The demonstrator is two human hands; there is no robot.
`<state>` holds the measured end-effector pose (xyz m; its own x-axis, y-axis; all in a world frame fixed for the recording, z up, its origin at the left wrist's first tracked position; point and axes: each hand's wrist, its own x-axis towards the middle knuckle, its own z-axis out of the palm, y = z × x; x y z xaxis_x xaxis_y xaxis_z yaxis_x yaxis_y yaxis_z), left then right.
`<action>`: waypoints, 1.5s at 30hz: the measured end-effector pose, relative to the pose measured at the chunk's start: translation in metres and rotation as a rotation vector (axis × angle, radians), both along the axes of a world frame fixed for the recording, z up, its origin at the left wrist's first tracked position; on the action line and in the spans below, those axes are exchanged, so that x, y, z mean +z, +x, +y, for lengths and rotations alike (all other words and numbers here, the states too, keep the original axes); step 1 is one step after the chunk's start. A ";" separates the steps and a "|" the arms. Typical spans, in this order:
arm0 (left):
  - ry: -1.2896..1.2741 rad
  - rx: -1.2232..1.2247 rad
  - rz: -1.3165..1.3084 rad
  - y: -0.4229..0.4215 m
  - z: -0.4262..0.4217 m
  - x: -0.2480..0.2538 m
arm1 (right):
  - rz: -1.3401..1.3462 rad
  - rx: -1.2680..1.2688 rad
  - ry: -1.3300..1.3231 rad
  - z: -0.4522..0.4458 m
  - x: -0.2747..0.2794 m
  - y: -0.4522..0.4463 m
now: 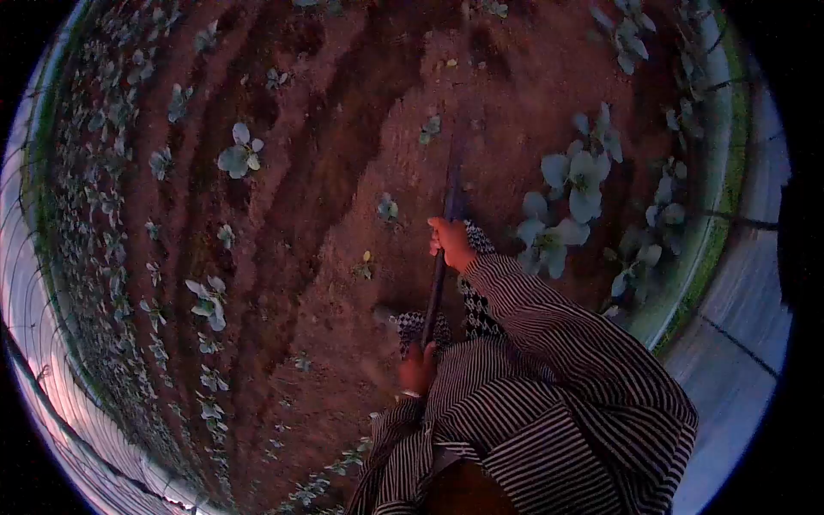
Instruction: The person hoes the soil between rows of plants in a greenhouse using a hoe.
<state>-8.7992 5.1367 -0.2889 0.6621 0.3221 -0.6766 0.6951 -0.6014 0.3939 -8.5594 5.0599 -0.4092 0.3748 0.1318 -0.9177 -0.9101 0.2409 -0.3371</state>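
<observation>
A long dark pole (437, 296), the handle of some tool, runs up from my waist over the soil. My right hand (452, 244) is wrapped round its middle stretch. Lower down, close to my body, my left hand (417, 369) closes on the same pole. The far end fades into the dark ground, so I cannot make out the tool's head. Just left of the pole grow a small leafy seedling (388, 207) and another small plant with a yellow leaf (365, 266). Larger broad-leaved plants (584, 176) stand right of my right hand.
Reddish-brown soil (335, 215) lies in ridges and furrows. Rows of young leafy plants (206, 302) line the left side. Beyond the right-hand plants runs a green strip (717, 232) beside pale sheeting (747, 318). My patterned trouser leg (481, 313) is below the pole.
</observation>
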 end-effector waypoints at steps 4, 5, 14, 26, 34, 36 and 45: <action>-0.145 0.011 0.174 -0.058 0.025 0.005 | 0.048 -0.012 -0.037 0.023 0.006 -0.074; -0.178 0.011 0.219 -0.074 0.036 0.009 | 0.051 -0.028 -0.029 0.030 0.002 -0.092; -0.030 -0.052 -0.014 -0.144 0.100 0.022 | -0.182 -0.155 0.169 0.068 -0.044 -0.172; -0.331 0.062 -0.072 -0.079 0.056 -0.082 | -0.302 0.056 -0.044 0.039 -0.058 -0.074; -0.391 0.149 0.249 -0.167 0.051 -0.051 | -0.107 -0.133 0.085 0.029 -0.113 -0.193; -0.247 0.026 0.108 -0.178 0.071 -0.022 | -0.013 -0.090 0.120 0.045 -0.072 -0.204; -0.196 0.125 0.122 -0.272 0.099 -0.050 | -0.191 -0.006 0.064 0.109 0.004 -0.256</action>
<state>-9.0713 5.2362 -0.3385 0.5353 0.2511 -0.8064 0.8086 -0.4283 0.4034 -8.8154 5.1689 -0.4048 0.5420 0.1848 -0.8198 -0.8298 0.2722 -0.4872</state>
